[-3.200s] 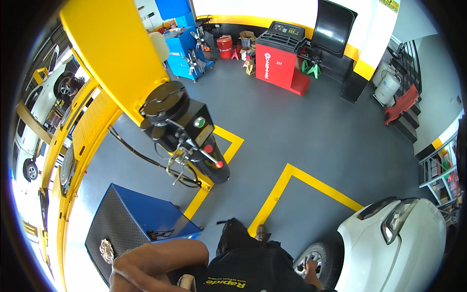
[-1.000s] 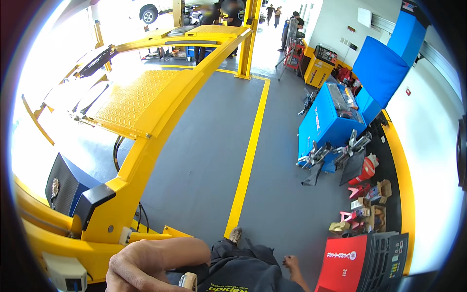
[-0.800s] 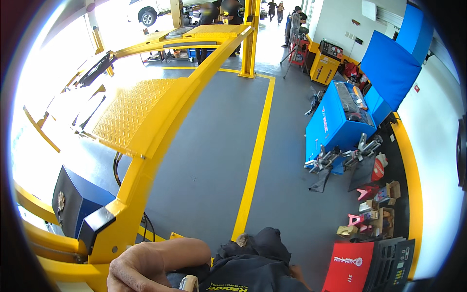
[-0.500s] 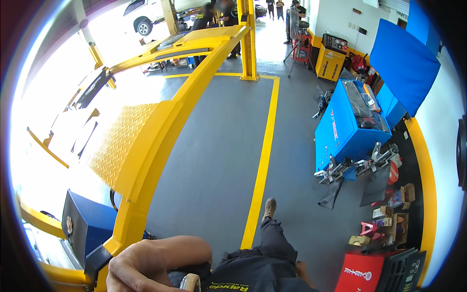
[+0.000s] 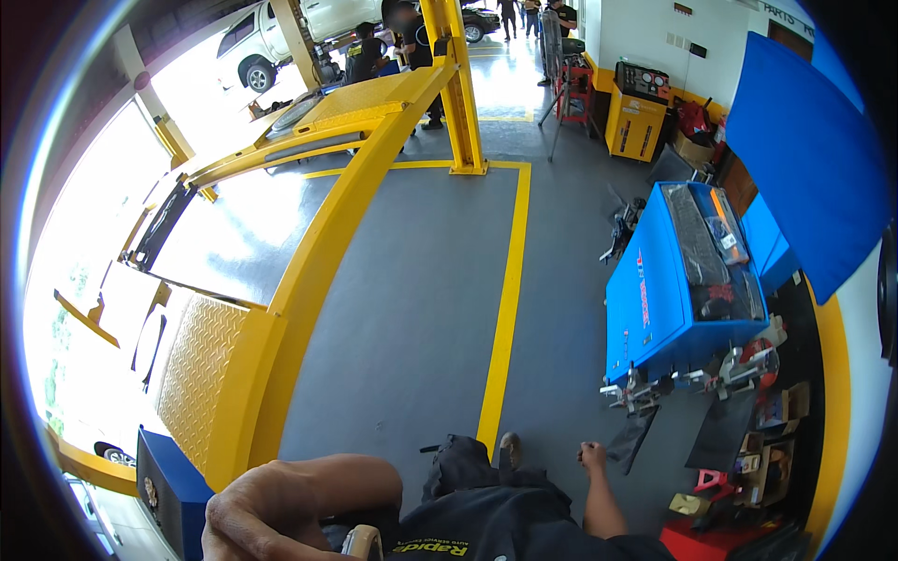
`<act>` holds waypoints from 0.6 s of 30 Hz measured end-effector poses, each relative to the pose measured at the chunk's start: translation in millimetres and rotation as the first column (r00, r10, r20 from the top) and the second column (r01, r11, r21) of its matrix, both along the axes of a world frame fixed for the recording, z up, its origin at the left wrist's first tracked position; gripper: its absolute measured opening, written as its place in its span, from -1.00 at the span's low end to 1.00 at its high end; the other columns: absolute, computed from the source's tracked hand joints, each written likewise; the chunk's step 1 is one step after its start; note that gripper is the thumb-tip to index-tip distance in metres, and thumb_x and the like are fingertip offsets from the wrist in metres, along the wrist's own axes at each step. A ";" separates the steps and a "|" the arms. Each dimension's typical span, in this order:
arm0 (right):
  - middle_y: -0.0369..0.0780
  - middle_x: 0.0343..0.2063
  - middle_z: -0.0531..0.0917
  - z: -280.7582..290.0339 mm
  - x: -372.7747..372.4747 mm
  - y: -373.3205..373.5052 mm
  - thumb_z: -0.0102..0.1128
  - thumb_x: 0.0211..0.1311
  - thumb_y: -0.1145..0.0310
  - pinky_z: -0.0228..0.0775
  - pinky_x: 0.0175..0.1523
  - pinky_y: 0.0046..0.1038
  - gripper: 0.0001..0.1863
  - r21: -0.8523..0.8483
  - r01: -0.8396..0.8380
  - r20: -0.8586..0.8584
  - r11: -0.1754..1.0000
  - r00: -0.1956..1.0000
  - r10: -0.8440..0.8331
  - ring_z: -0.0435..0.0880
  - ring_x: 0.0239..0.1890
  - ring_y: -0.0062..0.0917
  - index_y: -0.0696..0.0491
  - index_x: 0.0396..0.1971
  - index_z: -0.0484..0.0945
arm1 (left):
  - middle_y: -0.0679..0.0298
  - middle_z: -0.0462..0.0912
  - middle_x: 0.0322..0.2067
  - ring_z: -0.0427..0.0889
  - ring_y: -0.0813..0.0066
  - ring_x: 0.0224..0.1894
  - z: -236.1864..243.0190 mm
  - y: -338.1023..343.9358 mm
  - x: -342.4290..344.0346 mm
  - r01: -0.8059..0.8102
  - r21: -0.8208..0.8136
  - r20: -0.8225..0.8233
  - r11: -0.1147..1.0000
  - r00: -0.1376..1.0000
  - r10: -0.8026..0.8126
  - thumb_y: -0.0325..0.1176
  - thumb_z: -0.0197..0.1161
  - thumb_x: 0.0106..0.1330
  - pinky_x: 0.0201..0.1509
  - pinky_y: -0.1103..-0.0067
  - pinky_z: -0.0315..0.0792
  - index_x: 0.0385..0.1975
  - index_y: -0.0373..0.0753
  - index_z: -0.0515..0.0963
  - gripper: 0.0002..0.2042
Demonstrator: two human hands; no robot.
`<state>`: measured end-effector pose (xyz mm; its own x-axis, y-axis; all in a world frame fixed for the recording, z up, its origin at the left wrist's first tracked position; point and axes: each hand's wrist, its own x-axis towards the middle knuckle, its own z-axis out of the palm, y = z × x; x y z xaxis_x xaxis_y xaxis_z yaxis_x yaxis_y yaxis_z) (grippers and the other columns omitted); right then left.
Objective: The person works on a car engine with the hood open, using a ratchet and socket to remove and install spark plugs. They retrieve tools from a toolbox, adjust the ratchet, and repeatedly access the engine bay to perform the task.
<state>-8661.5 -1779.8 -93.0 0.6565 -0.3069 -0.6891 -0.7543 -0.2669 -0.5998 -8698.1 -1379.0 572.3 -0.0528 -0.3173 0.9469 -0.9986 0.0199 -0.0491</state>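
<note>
My left hand (image 5: 245, 514) is large at the lower left, with its arm bent across in front of me. The fingers look curled in and run off the lower edge, so what they hold, if anything, is hidden. A beige, rounded band (image 5: 363, 540) shows beside it, against my dark shirt. Lower right of centre, my right hand (image 5: 592, 456) hangs away from my body over the grey floor. Its fingers are loosely curled, and nothing shows in them. Closest to it on the floor lies a flat black piece (image 5: 633, 439).
A yellow lift ramp (image 5: 313, 271) and its post (image 5: 456, 103) stand to the left. On the right are an open blue cabinet (image 5: 645, 299), metal clamps (image 5: 636, 391), a pink-red stand (image 5: 715, 482) and a yellow machine (image 5: 636, 117). People work at the back near a raised white vehicle (image 5: 271, 47).
I have moved forward along the yellow floor line; the blue cabinet is nearer. My right hand has swung forward into view. My left hand stays in nearly the same place.
</note>
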 end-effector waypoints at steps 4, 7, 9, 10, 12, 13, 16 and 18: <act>-0.20 -0.45 0.72 8.8 73.6 -2.4 0.18 0.49 0.32 0.50 -0.43 -0.42 -0.77 -0.040 -0.032 0.022 0.999 0.999 0.033 0.71 -0.49 -0.51 0.20 -0.16 0.63 | 0.35 0.64 -0.30 0.71 0.54 -0.39 -38.4 22.4 57.0 -0.074 -0.253 0.121 0.965 0.987 0.108 -0.52 0.43 0.16 -0.34 0.62 0.77 -0.43 -0.25 0.62 -0.91; -0.20 -0.48 0.72 -11.5 105.7 -2.1 0.18 0.47 0.33 0.50 -0.44 -0.41 -0.78 -0.014 -0.036 -0.034 0.999 0.999 0.036 0.70 -0.51 -0.50 0.20 -0.18 0.63 | 0.31 0.65 -0.43 0.72 0.50 -0.51 -57.2 32.0 101.7 -0.142 -0.420 0.126 0.896 0.969 0.213 -0.62 0.46 0.06 -0.31 0.68 0.77 -0.57 -0.31 0.59 -0.85; -0.19 -0.50 0.72 -30.4 120.3 -0.1 0.18 0.45 0.34 0.51 -0.45 -0.41 -0.79 0.005 -0.036 -0.112 0.999 0.993 0.036 0.72 -0.52 -0.48 0.19 -0.20 0.63 | 0.38 0.63 -0.19 0.70 0.54 -0.32 -48.7 39.9 128.8 -0.159 -0.268 0.026 0.950 0.985 0.172 -0.47 0.40 0.23 -0.30 0.57 0.78 -0.30 -0.19 0.64 -0.90; -0.17 -0.49 0.73 -38.3 126.4 0.9 0.18 0.43 0.34 0.52 -0.45 -0.40 -0.80 0.028 -0.077 -0.111 0.997 0.991 0.080 0.73 -0.51 -0.46 0.19 -0.21 0.63 | 0.40 0.62 -0.09 0.69 0.56 -0.23 -44.8 44.6 148.6 -0.153 -0.201 -0.006 0.968 0.988 0.155 -0.41 0.38 0.29 -0.29 0.52 0.79 -0.19 -0.14 0.66 -0.87; -0.14 -0.47 0.74 -48.4 140.7 4.2 0.20 0.39 0.35 0.54 -0.44 -0.36 -0.80 -0.010 -0.130 -0.214 0.992 0.969 0.125 0.75 -0.49 -0.43 0.20 -0.25 0.64 | 0.43 0.60 0.02 0.67 0.56 -0.14 -39.4 54.5 191.2 -0.149 -0.140 -0.031 0.979 0.989 0.146 -0.34 0.36 0.36 -0.24 0.47 0.79 -0.06 -0.09 0.67 -0.80; -0.12 -0.46 0.74 -49.4 149.5 6.1 0.21 0.37 0.36 0.54 -0.44 -0.33 -0.80 -0.022 -0.152 -0.264 0.988 0.954 0.141 0.76 -0.48 -0.40 0.20 -0.27 0.65 | 0.43 0.59 0.03 0.67 0.56 -0.12 -38.2 61.8 214.5 -0.156 -0.138 -0.009 0.978 0.988 0.156 -0.34 0.36 0.36 -0.22 0.47 0.79 -0.05 -0.09 0.67 -0.80; -0.11 -0.48 0.74 -40.7 187.5 12.8 0.22 0.31 0.32 0.58 -0.41 -0.29 -0.75 0.003 -0.171 -0.281 0.985 0.946 0.165 0.78 -0.48 -0.34 0.23 -0.28 0.66 | 0.42 0.55 0.06 0.65 0.55 -0.07 -36.3 91.0 282.4 -0.180 -0.129 0.067 0.975 0.980 0.189 -0.34 0.36 0.36 -0.17 0.47 0.79 -0.02 -0.09 0.66 -0.78; -0.10 -0.48 0.74 -29.6 226.0 19.3 0.23 0.31 0.31 0.58 -0.41 -0.29 -0.74 -0.020 -0.159 -0.307 0.987 0.940 0.145 0.79 -0.47 -0.32 0.24 -0.28 0.66 | 0.42 0.54 0.06 0.64 0.56 -0.05 -32.8 111.9 322.4 -0.185 -0.141 0.079 0.973 0.977 0.197 -0.34 0.35 0.37 -0.15 0.47 0.78 -0.02 -0.09 0.66 -0.78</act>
<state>-8435.5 -1760.5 -122.7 0.4591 -0.2538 -0.8513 -0.8472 -0.4134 -0.3336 -8375.7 -1267.2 539.5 -0.0918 -0.2023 0.9750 -0.9743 -0.1839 -0.1299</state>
